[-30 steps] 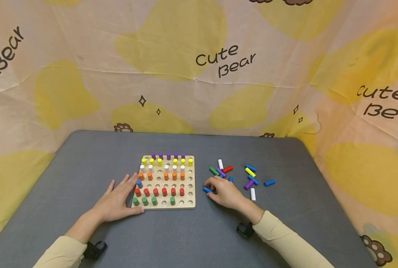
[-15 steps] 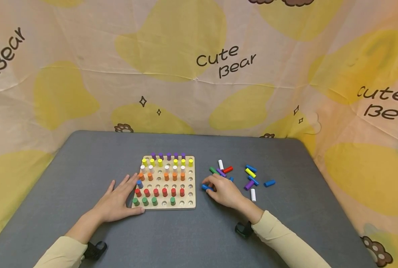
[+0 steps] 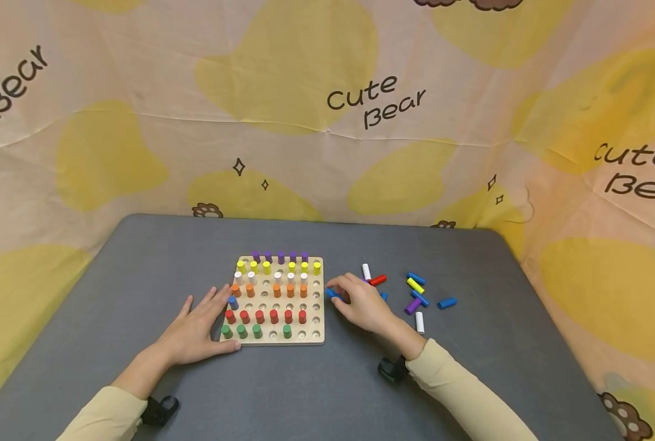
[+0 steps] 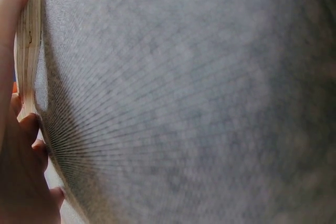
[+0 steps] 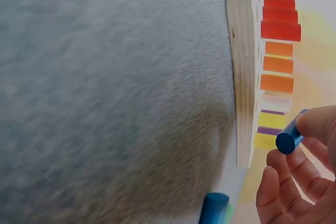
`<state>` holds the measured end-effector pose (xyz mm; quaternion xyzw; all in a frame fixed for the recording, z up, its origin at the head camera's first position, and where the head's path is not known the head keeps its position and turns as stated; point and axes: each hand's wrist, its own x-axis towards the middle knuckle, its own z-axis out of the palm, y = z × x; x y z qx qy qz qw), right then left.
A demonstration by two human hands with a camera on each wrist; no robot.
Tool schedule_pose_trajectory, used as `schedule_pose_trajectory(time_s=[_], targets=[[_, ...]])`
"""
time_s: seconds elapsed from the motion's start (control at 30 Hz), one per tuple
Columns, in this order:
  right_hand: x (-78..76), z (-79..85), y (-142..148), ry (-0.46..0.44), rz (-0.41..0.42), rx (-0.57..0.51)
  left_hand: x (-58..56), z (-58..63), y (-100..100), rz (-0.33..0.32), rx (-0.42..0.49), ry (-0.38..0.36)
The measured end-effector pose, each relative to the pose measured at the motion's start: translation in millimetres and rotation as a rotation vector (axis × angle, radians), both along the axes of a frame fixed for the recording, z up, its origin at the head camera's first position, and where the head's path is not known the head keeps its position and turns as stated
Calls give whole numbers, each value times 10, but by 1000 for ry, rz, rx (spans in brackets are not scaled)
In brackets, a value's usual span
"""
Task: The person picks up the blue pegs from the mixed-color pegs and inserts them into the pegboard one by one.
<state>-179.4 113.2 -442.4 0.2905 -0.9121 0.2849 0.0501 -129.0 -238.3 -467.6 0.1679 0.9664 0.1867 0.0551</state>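
Observation:
A wooden pegboard (image 3: 283, 342) lies on the table, holding rows of purple, yellow, white, orange, red and green pegs. One blue peg (image 3: 233, 302) stands at the left end of its own row. My left hand (image 3: 195, 331) rests along the board's left side, fingers straight, with the thumb at the near left corner; the left wrist view shows the thumb (image 4: 10, 14) against the board's edge. Just off the board's right edge, my right hand (image 3: 363, 304) pinches another blue peg (image 5: 289, 137) between thumb and fingers. That peg is tilted and apart from the board.
Loose pegs are scattered right of the board: a red peg (image 3: 378, 280), a yellow peg (image 3: 415, 285), a purple peg (image 3: 413, 306), a white peg (image 3: 420, 323) and several blue ones. The right hand hides part of this pile. A patterned cloth (image 3: 283, 153) hangs behind the table.
My right hand has lifted the blue peg and brought it left, close to the board's right edge. The left hand stays in place on the board. The head view has shifted slightly.

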Motion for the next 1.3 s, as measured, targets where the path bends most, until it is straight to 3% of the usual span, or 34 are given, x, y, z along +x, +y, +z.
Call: schedule_pose_trajectory(time_s=[0.57, 1.3], targets=[[-96, 92, -271, 9, 42, -47, 0, 14, 6, 5, -3, -13], [-69, 230, -588, -76, 87, -38, 15, 7, 12, 11, 10, -2]])
